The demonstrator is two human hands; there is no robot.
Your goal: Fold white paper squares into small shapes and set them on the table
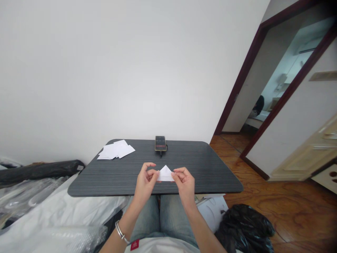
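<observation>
Above the dark, streaked table (210,168): peaked, folded white paper (165,173), two-handed!

At far left, flat white sheets (116,150) overlap; now the bare left hand (145,178), grip pinching the paper's left end; then the bare right hand (186,182), grip pinching its right!

On the table (202,158), sheets (112,151) lie left — a device (160,143) sits behind the paper (165,174).

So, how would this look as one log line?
left hand: pinches folded paper | right hand: pinches its other end | table: device, sheets
</observation>
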